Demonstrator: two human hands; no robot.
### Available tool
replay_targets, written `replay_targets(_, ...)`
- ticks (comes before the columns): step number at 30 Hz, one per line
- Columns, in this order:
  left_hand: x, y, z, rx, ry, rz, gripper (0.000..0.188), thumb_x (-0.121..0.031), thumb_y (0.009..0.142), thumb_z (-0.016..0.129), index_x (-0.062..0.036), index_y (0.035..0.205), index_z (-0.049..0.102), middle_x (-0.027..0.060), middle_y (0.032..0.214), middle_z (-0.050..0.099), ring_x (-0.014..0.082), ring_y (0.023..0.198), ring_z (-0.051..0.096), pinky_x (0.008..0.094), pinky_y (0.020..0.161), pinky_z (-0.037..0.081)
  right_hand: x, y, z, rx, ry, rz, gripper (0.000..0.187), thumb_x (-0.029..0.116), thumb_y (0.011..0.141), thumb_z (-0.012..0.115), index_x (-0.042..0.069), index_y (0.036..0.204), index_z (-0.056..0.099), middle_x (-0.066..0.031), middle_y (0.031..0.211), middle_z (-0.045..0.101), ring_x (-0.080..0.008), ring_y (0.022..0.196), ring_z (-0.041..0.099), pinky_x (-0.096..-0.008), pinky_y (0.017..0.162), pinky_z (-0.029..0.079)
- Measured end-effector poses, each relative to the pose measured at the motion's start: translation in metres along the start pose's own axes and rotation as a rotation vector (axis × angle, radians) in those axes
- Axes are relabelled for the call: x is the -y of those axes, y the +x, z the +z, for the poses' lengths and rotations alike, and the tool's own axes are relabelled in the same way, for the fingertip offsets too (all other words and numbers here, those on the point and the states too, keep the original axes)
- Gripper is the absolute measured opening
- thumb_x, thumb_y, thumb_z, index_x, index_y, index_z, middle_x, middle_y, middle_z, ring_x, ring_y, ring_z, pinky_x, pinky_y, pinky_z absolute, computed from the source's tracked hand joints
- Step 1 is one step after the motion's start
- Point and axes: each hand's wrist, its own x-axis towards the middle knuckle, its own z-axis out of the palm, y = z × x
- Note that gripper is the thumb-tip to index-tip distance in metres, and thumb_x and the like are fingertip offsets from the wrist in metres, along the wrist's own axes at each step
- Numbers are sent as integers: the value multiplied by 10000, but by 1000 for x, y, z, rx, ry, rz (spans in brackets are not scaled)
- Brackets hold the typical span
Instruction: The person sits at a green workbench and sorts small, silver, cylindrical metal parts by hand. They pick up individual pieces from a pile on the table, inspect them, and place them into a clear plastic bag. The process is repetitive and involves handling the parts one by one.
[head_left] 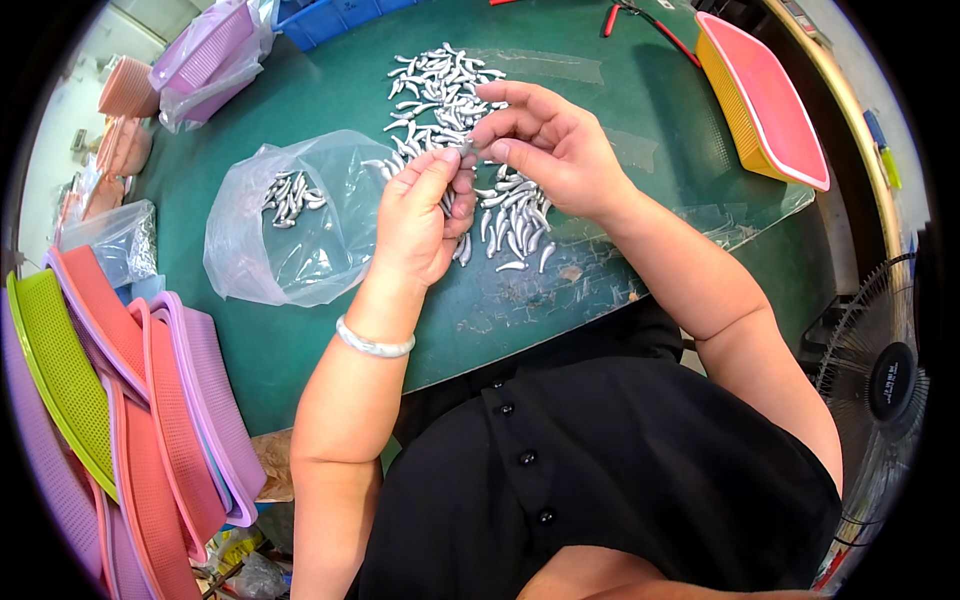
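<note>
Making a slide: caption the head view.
Left hand beside right hand above silvery curved pieces on a green table, clear bag at left.

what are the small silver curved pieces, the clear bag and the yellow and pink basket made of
Small silver curved pieces: probably metal or metallic-coated plastic; they have a grey sheen with bright highlights.
Clear bag: thin, glossy plastic film, judging by its wrinkles, reflections and see-through walls.
Yellow and pink basket: likely moulded plastic, from its even, bright colours and smooth rim.
</note>
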Motion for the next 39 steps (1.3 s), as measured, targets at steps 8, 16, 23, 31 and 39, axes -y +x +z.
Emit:
replay_targets(8,-2,2,-6,157,-176,-161,146,-141,882,477,-10,924,523,24,708,484,82,543,411,155,383,282,0,-2,-1,63,-47,-53,438,-71,813,495,-25,1235,387,-97,947,591,-127,887,559,-252,804,439)
replay_targets(16,-2,1,-7,204,-163,-119,126,-110,886,460,-19,956,512,27,749,476,75,562,404,147,400,285,4,-4,0,100,-115,-94,438,-89,807,471,-22,1234,397,-107,956,602,-125,904,554,-256,814,436)
replay_targets(23,-1,1,-6,192,-134,-84,127,-90,885,455,-21,974,514,26,760,482,72,567,406,147,404,285,2,-4,-1,106,-129,-96,461,-95,795,487,-18,1240,395,-103,978,593,-122,899,548,-254,809,436)
replay_targets(31,0,1,-3,180,-66,13,115,-73,872,480,-54,973,531,24,766,502,60,544,414,148,388,274,-7,-1,2,-58,-192,-112,472,-66,746,571,32,1189,441,-23,784,573,-72,708,524,-214,643,437)
replay_targets(39,1,0,-2,174,-67,8,113,-81,871,488,-52,970,534,17,762,501,56,547,409,145,390,269,-5,-4,-1,55,-269,-28,483,-60,789,535,18,1242,387,-16,801,536,-66,746,498,-205,681,410)
